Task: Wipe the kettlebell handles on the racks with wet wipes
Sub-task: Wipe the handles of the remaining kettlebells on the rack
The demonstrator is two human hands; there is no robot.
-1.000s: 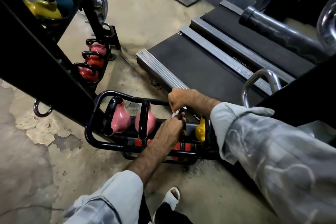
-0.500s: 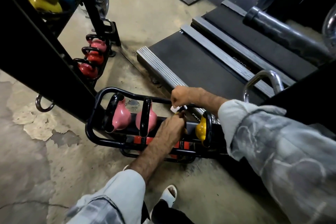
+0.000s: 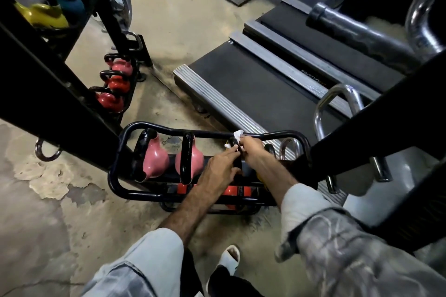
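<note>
Both hands work a white wet wipe (image 3: 235, 138) around a black kettlebell handle (image 3: 233, 143) on the low floor rack (image 3: 115, 176).
The right hand (image 3: 253, 149) and left hand (image 3: 220, 164), fingers curled, pinch the wipe beside two pink kettlebells (image 3: 154, 160).

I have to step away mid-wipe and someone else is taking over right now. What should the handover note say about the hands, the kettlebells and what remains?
Left hand: steadies the black handle of the third kettlebell on the low rack.
Right hand: pinches the white wet wipe against that same handle.
Two pink kettlebells sit to the left on the same rack; whether they have been wiped cannot be told.
Left to do: finish this handle, the kettlebell behind the right forearm, the red ones on the far rack, and the upper rack's yellow kettlebell and its neighbours.
</note>
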